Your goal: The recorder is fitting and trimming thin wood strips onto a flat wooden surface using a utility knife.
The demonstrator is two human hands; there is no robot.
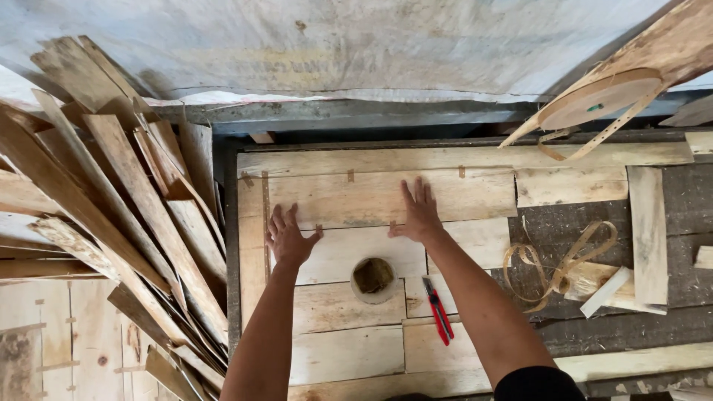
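No pkgs, labels, signs, screens.

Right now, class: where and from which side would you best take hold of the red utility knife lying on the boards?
Probably grip the red utility knife mid-handle, from above. It lies flat and free beside the right forearm, below the right hand, running lengthwise toward the person, so fingers can pinch its long sides.

- We see pale tan veneer sheets (386,197) with light brown grain streaks, joined by small brown tape strips.
- We note a red utility knife (438,310) with a dark blade end.
- The tape roll (600,98) is tan with a green centre spot.
- The small cup (373,280) is off-white, holding something olive-brown.
- The stacked veneer strips (111,200) are darker, weathered brown.
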